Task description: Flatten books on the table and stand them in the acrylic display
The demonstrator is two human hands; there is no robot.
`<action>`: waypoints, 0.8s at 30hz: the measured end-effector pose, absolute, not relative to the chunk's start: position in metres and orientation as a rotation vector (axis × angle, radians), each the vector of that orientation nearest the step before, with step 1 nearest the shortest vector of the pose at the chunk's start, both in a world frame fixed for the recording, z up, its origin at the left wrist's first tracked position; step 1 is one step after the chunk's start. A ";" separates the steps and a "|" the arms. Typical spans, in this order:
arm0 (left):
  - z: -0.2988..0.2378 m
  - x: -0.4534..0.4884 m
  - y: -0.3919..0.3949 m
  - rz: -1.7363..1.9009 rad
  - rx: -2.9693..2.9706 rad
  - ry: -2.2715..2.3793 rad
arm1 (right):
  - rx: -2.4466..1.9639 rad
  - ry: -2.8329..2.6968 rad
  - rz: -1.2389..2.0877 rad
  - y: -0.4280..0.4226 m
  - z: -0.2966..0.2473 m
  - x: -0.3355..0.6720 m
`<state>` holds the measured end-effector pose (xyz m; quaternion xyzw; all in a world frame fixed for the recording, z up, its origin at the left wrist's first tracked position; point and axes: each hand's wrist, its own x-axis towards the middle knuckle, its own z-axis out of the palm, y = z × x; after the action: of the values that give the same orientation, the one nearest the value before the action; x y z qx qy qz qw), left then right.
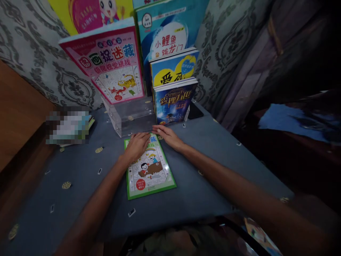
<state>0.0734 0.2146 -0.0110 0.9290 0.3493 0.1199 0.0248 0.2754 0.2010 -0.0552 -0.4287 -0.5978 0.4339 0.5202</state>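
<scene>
From the head camera, looking down, a thin children's activity book with a green border and a cartoon cover (pixel 149 170) lay flat on a grey-blue tablecloth dotted with small motifs (pixel 213 160), near the middle of the table and just in front of me.

My left hand (pixel 137 145) rested palm down on the far end of that book, fingers loose and spread, gripping nothing. My right hand (pixel 169 136) lay flat at the book's far right corner, fingers stretched out towards the left; it touched the book's far edge without closing on it.

Just beyond my fingertips stood a clear plastic box (pixel 133 117), empty-looking and see-through. Behind it a pink picture book with a tiger drawing (pixel 109 64) leaned upright.

To the right of the box stood a row of upright books, one behind another: nearest, a dark blue book with gold lettering (pixel 174 101); then a blue and yellow book (pixel 174 67); then a tall teal book with a white patch (pixel 170 32). A yellow and pink book (pixel 90 10) showed at the far top.

A small flat black object (pixel 195 111) lay just right of the dark blue book. At the far left of the table sat a blurred-out patch (pixel 68 126); I could not tell what it hid. A grey patterned fabric (pixel 32 46) covered the wall behind.
</scene>
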 end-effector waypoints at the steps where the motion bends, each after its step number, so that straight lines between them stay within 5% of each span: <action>1: -0.012 0.079 0.217 0.384 2.871 1.060 | -1.021 -1.416 1.044 0.202 -0.056 0.276; 24: -0.034 0.081 0.228 0.586 2.786 0.836 | -1.134 -2.041 0.486 0.152 -0.045 0.294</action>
<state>0.0813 0.2280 -0.0336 0.9354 0.2807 0.1968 0.0869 0.2936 0.1523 -0.0454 -0.4420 -0.7952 0.1894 0.3693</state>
